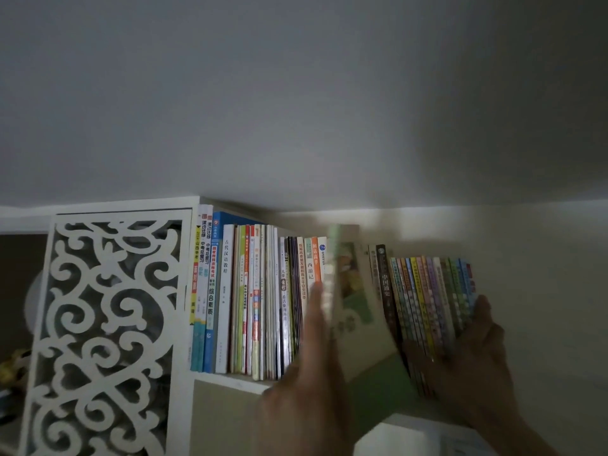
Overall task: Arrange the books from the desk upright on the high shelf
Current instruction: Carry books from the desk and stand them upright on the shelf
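Reaching up to the high white shelf point(230, 380) in the lower half of the frame, the person works at a gap between two groups of books. At lower centre the left hand point(309, 366) lies with straight fingers flat against a thin, blurred, pale green book point(334, 278), pressing it toward the upright row of mixed-colour spines point(256, 301) to its left; whether the thumb curls round the book, I cannot tell. At lower right the right hand point(467, 353) spreads its fingers over a leaning bundle of thin colourful paperbacks point(431, 301), steadying them; it looks like pressing, not gripping. Between the hands a larger green-covered book point(353, 291) leans back, cover showing. A white fretwork panel point(108, 324) stands at lower left. The step in hand seems to be standing the books upright and closing the gap. Next, the leaning bundle likely needs tipping vertical and sliding left against the row, without letting the thin books slump.
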The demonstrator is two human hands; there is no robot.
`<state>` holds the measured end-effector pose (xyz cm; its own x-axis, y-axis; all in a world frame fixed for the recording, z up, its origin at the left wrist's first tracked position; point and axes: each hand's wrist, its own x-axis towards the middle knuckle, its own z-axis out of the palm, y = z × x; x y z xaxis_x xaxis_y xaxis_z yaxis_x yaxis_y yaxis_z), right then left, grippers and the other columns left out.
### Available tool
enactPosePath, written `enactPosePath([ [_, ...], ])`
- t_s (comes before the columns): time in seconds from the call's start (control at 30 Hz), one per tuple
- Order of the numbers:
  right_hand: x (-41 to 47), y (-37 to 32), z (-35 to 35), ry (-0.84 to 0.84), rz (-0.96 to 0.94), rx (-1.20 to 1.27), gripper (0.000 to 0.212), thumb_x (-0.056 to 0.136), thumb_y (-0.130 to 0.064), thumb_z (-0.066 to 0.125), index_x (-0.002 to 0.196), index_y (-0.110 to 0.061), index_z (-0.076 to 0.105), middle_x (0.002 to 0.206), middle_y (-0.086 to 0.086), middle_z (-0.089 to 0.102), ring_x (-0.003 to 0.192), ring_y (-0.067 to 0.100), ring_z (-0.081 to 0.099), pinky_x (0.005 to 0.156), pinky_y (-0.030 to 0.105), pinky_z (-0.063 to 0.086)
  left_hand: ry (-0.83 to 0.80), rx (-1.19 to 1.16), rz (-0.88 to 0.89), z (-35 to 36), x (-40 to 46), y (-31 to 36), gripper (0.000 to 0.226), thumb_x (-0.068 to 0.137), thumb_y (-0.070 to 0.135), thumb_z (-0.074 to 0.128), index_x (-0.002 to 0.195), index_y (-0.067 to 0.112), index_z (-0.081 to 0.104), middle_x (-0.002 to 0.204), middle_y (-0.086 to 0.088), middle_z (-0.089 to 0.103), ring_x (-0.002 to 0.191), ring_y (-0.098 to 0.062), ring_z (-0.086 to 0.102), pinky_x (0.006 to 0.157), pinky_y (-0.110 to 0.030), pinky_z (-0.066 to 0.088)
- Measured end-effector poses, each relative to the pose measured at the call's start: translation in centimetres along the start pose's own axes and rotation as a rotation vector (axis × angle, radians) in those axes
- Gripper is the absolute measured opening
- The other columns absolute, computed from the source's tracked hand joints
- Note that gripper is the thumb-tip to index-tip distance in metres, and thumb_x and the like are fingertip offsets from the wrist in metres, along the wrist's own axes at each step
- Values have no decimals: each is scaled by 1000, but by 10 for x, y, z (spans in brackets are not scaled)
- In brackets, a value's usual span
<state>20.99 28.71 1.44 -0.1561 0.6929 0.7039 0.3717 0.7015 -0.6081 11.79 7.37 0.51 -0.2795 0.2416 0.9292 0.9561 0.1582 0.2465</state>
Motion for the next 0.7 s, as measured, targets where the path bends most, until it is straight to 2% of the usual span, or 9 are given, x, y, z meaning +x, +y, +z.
enactPosePath([
  [0.03, -2, -5, 1, -31, 29, -6, 133, 64, -75, 70, 158, -19, -5, 148, 24, 28, 131, 50, 40, 101, 62, 43, -9, -61, -28, -9, -6, -9, 119, 71, 45, 91, 162, 36, 14, 78, 15, 70, 50, 4, 64, 41, -17, 54],
  [0.13, -1, -18, 8, 53, 93, -43, 145, 52, -106, 37, 158, -13, -1, 152, 28, 27, 139, 49, 33, 112, 62, 34, 124, -41, -29, -32, -12, -30, 66, 102, 44, 54, 160, 30, 27, 82, 32, 56, 46, 12, 54, 42, -4, 46],
  [0.17, -2, -25, 8, 84, 82, -86, 151, 48, -110, 31, 158, -11, -2, 155, 29, 24, 143, 48, 28, 116, 63, 29, 140, -51, -50, -34, -9, -31, 59, 104, 41, 49, 158, 29, 29, 83, 38, 48, 42, 14, 47, 41, 1, 39],
  [0.23, -4, -39, 13, 94, 35, -157, 163, 39, -112, 33, 158, -10, -11, 162, 29, 11, 149, 49, 16, 118, 67, 22, 125, -42, -99, -43, -3, -24, 56, 102, 33, 51, 155, 22, 36, 81, 43, 35, 32, 13, 31, 37, 6, 25],
  [0.3, -8, -50, 21, 74, 9, -202, 169, 35, -113, 37, 158, -13, -20, 163, 33, 0, 151, 52, 7, 117, 71, 17, 103, -50, -116, -46, -2, -22, 55, 101, 35, 48, 154, 20, 39, 78, 44, 30, 32, 13, 25, 38, 8, 19],
  [0.4, -9, -52, 33, 65, -35, -233, 169, 34, -113, 37, 160, -14, -16, 162, 36, -10, 150, 56, -5, 115, 75, 12, 100, -82, -99, -44, 1, -25, 56, 103, 41, 43, 157, 30, 33, 75, 43, 34, 45, 21, 35, 48, 11, 27],
  [0.57, -9, -51, 39, 90, -60, -254, 168, 36, -112, 41, 162, -12, -6, 161, 39, -6, 149, 58, -1, 113, 77, 14, 121, -102, -67, -37, 8, -40, 59, 106, 45, 43, 158, 49, 15, 80, 42, 43, 47, 14, 51, 50, 8, 34],
  [0.67, -6, -44, 37, 98, -68, -256, 166, 36, -110, 45, 162, -14, -5, 162, 37, -4, 150, 57, 3, 114, 75, 17, 80, -116, -35, -35, 11, -44, 65, 100, 46, 45, 158, 50, 16, 85, 43, 45, 72, 22, 60, 53, 8, 35],
  [0.7, -6, -40, 36, 107, -73, -263, 165, 37, -110, 46, 162, -16, -4, 163, 35, -4, 150, 56, 4, 114, 75, 18, 66, -112, -34, -36, 11, -45, 64, 101, 49, 43, 158, 51, 15, 83, 43, 45, 73, 22, 60, 52, 7, 37],
])
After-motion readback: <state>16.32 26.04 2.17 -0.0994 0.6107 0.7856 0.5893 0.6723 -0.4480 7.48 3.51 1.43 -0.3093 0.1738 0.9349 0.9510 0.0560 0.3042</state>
